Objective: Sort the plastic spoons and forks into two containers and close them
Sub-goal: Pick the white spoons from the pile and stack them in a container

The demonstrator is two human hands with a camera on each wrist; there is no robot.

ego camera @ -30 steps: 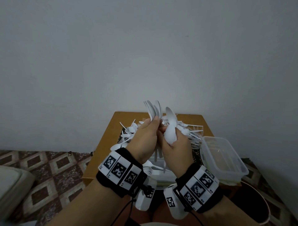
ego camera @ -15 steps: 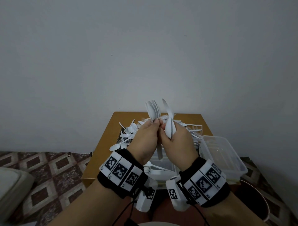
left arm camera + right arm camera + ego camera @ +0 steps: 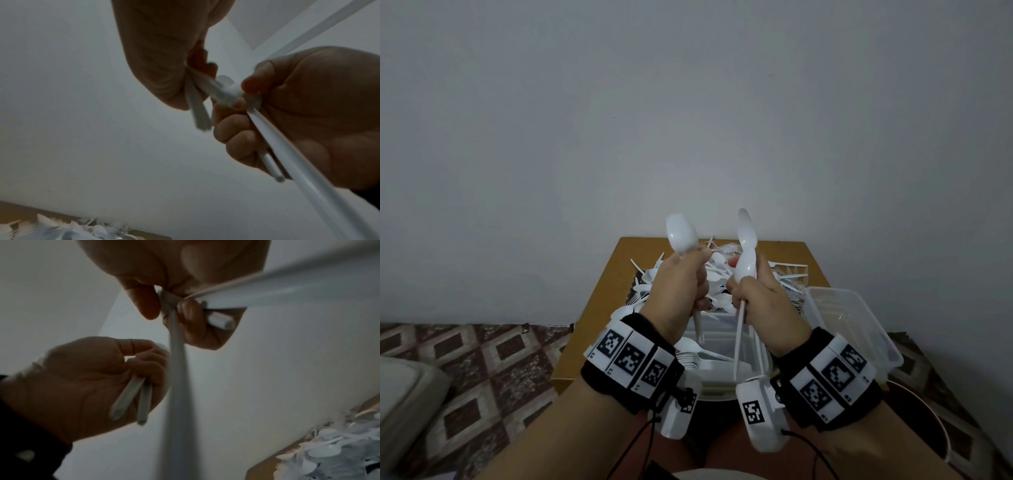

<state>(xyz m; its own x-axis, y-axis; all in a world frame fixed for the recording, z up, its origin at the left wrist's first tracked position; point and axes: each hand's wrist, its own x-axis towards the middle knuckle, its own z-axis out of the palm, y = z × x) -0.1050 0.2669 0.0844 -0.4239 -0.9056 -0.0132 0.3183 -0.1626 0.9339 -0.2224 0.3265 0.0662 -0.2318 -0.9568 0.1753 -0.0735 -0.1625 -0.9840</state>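
Hands have pulled apart: left hand (image 3: 681, 287) grips a spoon stack (image 3: 683, 236), right hand (image 3: 763, 301) grips two spoons (image 3: 746, 250) — probably dropping into near container (image 3: 722, 337) next.

Both hands are raised side by side, left (image 3: 681, 287) and right (image 3: 763, 301), fingers curled closed, knuckles apart.

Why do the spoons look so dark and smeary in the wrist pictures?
Left wrist view: the left hand is dim against the pale wall, its spoon handles smeared. Right wrist view: the right hand is shadowed, and one handle blurs into a grey streak. Head view: spoons look sharper.
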